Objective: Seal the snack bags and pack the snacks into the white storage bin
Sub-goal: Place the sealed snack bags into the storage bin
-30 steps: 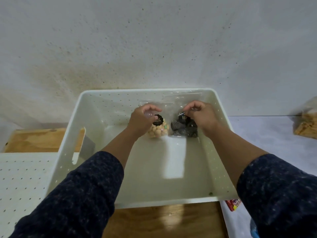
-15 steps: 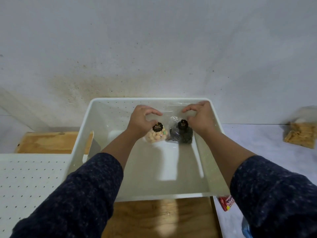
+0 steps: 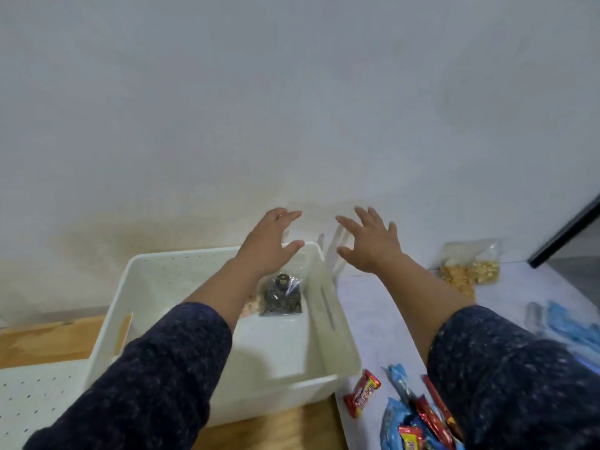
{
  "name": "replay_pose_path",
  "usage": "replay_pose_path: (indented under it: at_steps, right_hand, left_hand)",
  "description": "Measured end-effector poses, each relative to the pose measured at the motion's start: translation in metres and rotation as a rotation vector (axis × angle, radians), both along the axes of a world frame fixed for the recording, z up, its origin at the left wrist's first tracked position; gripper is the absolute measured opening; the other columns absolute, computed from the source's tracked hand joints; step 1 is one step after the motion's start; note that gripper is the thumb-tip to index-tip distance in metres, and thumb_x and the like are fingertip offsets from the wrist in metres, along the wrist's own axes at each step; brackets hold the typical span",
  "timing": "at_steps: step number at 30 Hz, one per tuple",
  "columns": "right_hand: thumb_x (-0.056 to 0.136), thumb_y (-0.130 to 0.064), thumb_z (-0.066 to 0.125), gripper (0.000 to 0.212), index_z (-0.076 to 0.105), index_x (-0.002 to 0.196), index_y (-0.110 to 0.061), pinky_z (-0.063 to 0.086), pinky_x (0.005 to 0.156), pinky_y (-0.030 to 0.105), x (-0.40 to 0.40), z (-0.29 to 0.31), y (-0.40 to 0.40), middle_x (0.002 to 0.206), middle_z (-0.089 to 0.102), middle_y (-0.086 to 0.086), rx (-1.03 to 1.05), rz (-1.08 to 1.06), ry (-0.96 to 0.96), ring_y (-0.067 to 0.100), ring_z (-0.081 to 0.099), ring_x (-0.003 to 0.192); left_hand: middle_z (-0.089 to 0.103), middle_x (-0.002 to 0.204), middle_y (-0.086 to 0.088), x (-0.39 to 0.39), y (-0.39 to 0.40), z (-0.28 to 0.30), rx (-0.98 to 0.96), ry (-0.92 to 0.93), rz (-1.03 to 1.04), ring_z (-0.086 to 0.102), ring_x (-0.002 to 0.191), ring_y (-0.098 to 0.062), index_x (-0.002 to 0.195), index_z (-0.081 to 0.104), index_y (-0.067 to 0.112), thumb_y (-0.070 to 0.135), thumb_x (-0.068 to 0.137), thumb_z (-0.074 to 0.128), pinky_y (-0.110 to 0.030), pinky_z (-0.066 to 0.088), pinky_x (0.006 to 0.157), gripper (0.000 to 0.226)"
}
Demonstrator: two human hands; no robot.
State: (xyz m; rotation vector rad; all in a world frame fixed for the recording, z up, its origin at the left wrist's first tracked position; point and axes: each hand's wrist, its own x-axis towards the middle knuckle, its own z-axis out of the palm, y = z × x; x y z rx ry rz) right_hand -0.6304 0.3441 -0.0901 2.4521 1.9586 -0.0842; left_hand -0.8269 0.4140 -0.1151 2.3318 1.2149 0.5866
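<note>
Left hand [image 3: 269,245]: raised over the far right corner of the white storage bin [image 3: 156,277], fingers spread, palm down, grasping nothing.
Right hand [image 3: 370,245]: level with the left hand and just to its right, beyond the bin's right wall, fingers splayed wide, empty.
Dark snack bag [image 3: 281,295]: clear pouch of dark swirled pieces with a round black label, standing on the bin floor below the left hand, close to the right wall.
Pale snack bag [image 3: 251,307]: only a sliver shows beside the dark one, the rest hidden under the left forearm.
Bag of tan snacks [image 3: 467,269]: on the counter to the right of the right hand, against the wall.
Red wrapped bar [image 3: 363,396]: on the counter under the right forearm, just beside the bin's near right corner.
Blue and red packets [image 3: 409,423]: heaped nearer the person than that bar, partly covered by the right sleeve.
</note>
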Motion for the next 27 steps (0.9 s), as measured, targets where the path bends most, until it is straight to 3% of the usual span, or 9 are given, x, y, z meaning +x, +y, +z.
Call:
replay_pose_path:
  at_steps: [3,10,19,27]
  right_hand:
    - [0.093,-0.047,0.044,0.064,0.012,0.147,-0.038,0.007,0.116,0.054,0.046,0.022,-0.029,0.16,-0.003,0.0,-0.009,-0.065,-0.029,0.022,-0.009,0.147]
    - [0.09,-0.044,0.049,0.063,0.02,0.146,-0.038,0.012,0.115,0.052,0.168,0.044,-0.098,0.159,0.005,0.0,0.048,-0.176,-0.002,0.022,-0.003,0.147]
    - [0.089,-0.044,0.052,0.063,0.022,0.145,-0.037,0.013,0.116,0.05,0.313,0.024,-0.169,0.158,0.008,0.001,0.002,-0.198,0.059,0.022,-0.001,0.147]
    - [0.086,-0.041,0.057,0.058,0.034,0.14,-0.04,0.025,0.111,0.045,0.377,-0.009,-0.185,0.154,0.02,0.004,-0.026,-0.225,0.224,0.024,0.02,0.142]
  left_hand:
    - [0.023,0.154,0.002,0.045,-0.015,0.015,0.027,0.059,-0.077,0.024,0.141,-0.015,0.143,0.031,0.034,0.041,0.089,0.056,-0.041,0.027,0.113,0.059]
    - [0.016,0.155,0.002,0.159,-0.065,0.038,0.079,0.177,-0.106,0.018,0.143,-0.016,0.142,0.029,0.036,0.043,0.089,0.054,-0.043,0.028,0.111,0.059]
    - [0.014,0.155,0.002,0.287,-0.14,0.018,0.028,0.295,-0.035,0.014,0.143,-0.017,0.142,0.027,0.036,0.043,0.09,0.052,-0.048,0.022,0.112,0.058]
    - [0.012,0.155,0.0,0.337,-0.151,-0.014,-0.103,0.335,-0.066,0.02,0.142,-0.02,0.141,0.029,0.037,0.044,0.089,0.054,-0.047,0.027,0.11,0.059]
